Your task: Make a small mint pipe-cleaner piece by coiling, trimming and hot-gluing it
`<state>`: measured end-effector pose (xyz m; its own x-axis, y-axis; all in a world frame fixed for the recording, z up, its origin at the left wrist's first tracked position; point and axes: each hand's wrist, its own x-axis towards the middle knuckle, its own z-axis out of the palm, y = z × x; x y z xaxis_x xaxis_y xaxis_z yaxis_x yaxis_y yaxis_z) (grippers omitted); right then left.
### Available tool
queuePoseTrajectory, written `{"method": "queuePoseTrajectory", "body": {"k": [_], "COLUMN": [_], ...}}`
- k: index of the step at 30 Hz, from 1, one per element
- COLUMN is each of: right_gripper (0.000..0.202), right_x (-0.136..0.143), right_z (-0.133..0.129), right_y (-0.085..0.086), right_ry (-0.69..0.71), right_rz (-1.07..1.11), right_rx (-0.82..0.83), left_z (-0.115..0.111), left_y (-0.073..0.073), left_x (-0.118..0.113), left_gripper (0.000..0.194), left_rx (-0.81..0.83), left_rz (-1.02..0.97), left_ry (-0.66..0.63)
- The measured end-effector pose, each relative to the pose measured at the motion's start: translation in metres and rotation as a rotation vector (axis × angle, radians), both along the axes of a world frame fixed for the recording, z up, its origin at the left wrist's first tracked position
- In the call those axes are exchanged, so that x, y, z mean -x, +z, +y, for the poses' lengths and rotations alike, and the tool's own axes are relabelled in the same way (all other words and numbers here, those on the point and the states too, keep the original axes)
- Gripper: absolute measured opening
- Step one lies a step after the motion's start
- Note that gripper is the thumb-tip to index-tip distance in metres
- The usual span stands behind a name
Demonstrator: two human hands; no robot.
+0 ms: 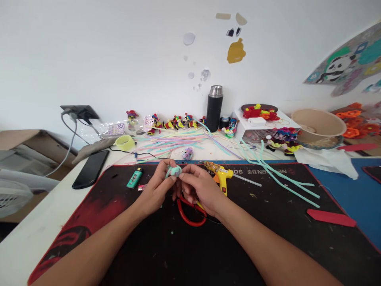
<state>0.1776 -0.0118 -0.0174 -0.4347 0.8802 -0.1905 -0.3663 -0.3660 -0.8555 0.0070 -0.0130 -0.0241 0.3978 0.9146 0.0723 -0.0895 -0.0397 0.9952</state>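
Observation:
A small rolled mint-green fuzzy pipe-cleaner piece (174,171) is pinched between the thumb and fingers of my left hand (156,188). My right hand (204,188) is closed too, its thumb and forefinger meeting at the right edge of the same piece. Below the hands lie red-handled scissors (193,223), partly covered by my right fingers. A yellow glue gun (225,174) with a clear glue stick rests just beyond my right hand. Behind the hands sits a small lilac fuzzy piece (187,153).
A green lighter (135,178) and a black phone (91,169) lie left. Loose pastel pipe cleaners (175,140) spread along the back, with mint ones (282,174) at right. A black thermos (214,109), white box (253,129) and beige bowl (320,121) stand near the wall.

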Motion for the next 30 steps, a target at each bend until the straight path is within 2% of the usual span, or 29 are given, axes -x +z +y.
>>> {"method": "queuePoseTrajectory", "body": {"k": [18, 25, 30], "right_gripper": [0.019, 0.019, 0.021], "right_x": [-0.0014, -0.0008, 0.0002], "right_z": [0.0030, 0.0026, 0.0011], "right_y": [-0.0028, -0.0022, -0.0028], "right_ry": [0.005, -0.001, -0.009], "right_rz": [-0.120, -0.124, -0.069], "right_rx": [-0.071, -0.087, -0.028], "left_z": [0.0036, 0.0048, 0.0049], "left_y": [-0.0024, -0.0027, 0.0003], "left_x": [0.0040, 0.0030, -0.0014], "left_gripper": [0.022, 0.025, 0.028], "left_rx": [0.030, 0.103, 0.226], "left_rz": [0.044, 0.007, -0.088], "left_ry": [-0.051, -0.063, -0.063]}}
